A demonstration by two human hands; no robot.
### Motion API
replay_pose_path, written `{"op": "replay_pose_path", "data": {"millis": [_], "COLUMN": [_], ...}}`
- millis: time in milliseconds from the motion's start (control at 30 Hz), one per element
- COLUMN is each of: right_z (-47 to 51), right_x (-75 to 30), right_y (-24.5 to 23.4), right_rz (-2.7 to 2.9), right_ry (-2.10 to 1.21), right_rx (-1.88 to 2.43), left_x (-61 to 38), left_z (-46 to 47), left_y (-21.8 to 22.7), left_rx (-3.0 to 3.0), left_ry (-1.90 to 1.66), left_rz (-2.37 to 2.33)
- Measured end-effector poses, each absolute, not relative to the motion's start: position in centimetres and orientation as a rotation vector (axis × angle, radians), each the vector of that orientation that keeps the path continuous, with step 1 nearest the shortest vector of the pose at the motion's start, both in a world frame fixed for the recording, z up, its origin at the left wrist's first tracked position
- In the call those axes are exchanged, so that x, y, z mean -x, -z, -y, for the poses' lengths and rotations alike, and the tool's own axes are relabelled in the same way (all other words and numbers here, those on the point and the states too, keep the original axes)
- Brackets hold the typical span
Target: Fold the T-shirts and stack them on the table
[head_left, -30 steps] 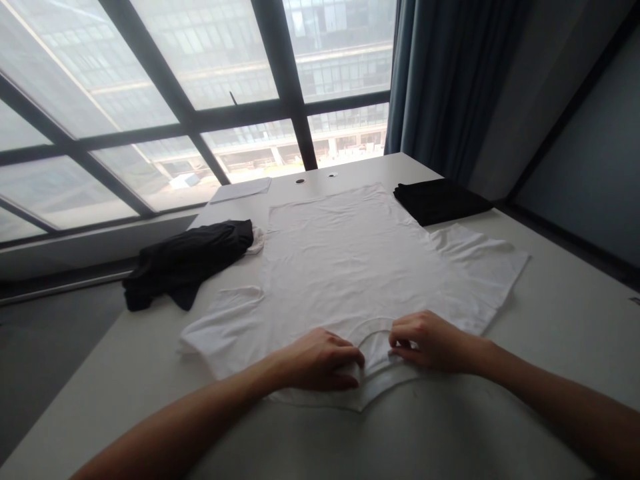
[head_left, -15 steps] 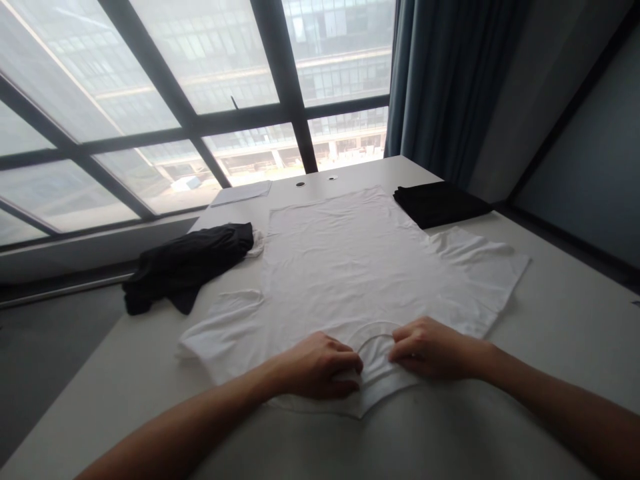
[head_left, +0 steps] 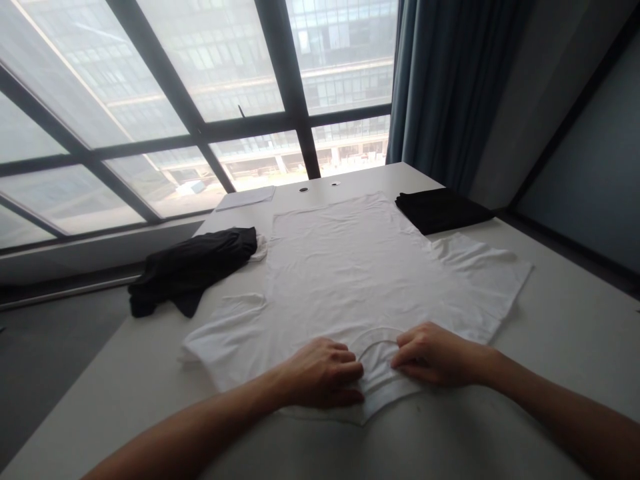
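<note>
Head view: a white table (head_left: 565, 327) is stretching from the near edge toward large windows (head_left: 240, 60), where daylight is coming through dark frames and a building is showing outside. Blue curtains (head_left: 435, 87) are hanging at the far right, beside a dim wall (head_left: 585, 153); grey floor (head_left: 45, 373) is showing at left. On the table, a white T-shirt (head_left: 345, 267) is lying spread flat in the middle, its collar nearest. The right hand (head_left: 433, 353) is pinching the collar's right side; the left hand (head_left: 325, 373) is resting, fingers curled, at its left, though whether it is gripping cloth I cannot tell. A crumpled black garment (head_left: 195, 267) is lying at left, folded black cloth (head_left: 443, 210) at far right, and white sheets (head_left: 245, 198) are lying at far left.
</note>
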State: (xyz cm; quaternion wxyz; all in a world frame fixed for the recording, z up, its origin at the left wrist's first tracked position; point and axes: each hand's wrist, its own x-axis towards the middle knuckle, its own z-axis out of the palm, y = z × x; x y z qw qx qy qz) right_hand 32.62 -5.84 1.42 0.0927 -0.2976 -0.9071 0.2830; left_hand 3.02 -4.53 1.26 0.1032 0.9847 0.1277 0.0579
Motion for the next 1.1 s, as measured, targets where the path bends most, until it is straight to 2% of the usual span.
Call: {"op": "replay_pose_path", "data": {"millis": [467,633,833,1100], "right_z": [5.8,5.9,5.9,5.8], "right_x": [-32.6,-32.7,-32.6,-32.6], "right_y": [-1.5,-1.4,-1.6,-1.4], "right_rz": [2.697,2.704,2.709,2.705], "right_ry": [-0.836,-0.831,-0.825,-0.833], "right_rx": [0.871,0.866,0.872,0.864], "left_x": [-3.0,-3.0,-2.7,-2.8], "left_z": [4.4,4.3,3.9,4.1], "left_y": [-1.4,-1.0,0.2,-0.8], "left_rx": [-2.798,-2.741,-2.792,-2.768], "left_ry": [-0.238,-0.445,-0.159,-0.090], "left_rz": [-0.321,-0.603,-0.702,-0.595]}}
